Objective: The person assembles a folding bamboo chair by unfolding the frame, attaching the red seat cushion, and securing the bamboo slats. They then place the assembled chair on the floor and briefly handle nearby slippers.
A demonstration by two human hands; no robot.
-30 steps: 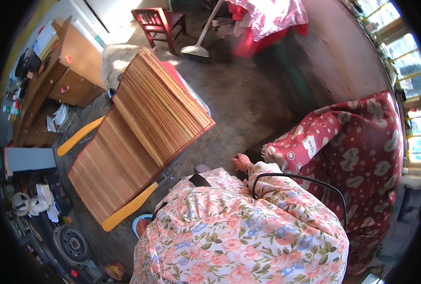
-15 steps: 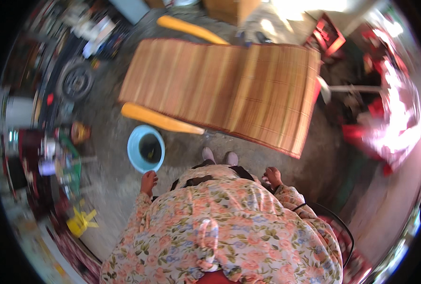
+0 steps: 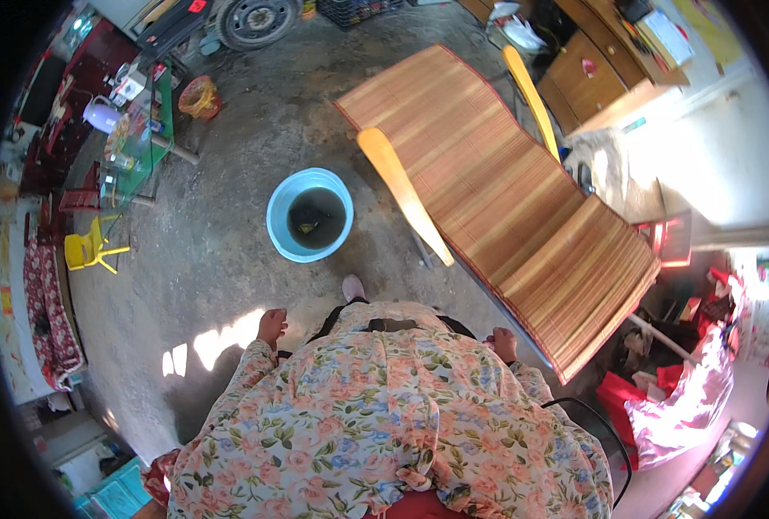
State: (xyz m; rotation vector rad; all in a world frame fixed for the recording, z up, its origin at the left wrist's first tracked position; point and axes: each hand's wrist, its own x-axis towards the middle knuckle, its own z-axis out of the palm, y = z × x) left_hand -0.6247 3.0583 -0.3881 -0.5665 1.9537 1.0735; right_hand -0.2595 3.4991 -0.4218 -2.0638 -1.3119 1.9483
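Observation:
My left hand (image 3: 272, 326) hangs at my left side with loosely bent fingers and nothing in it. On my other side, my right hand (image 3: 503, 344) is also loosely curled, with nothing visible in it; it is close to the near edge of a reclining chair covered with a brown woven mat (image 3: 497, 182). The chair has a yellow near armrest (image 3: 402, 192) and a yellow far armrest (image 3: 531, 99). Ahead of my left hand, a light blue bucket (image 3: 275, 216) stands on the floor, with dark water and something soaking in it. One of my shoes shows beyond my floral top.
A glass-topped table (image 3: 158, 130), an orange waste basket (image 3: 200, 98) and a small yellow chair (image 3: 90, 248) stand to the left. A wheel (image 3: 259, 22) lies at the far side. Wooden drawers (image 3: 588, 73) are at the far right, pink and red cloth (image 3: 679, 411) at the right.
My view has turned left, so the recliner now lies further right and slanted, with its near end by my right hand. The bucket appears closer. Both hands still hang at my sides.

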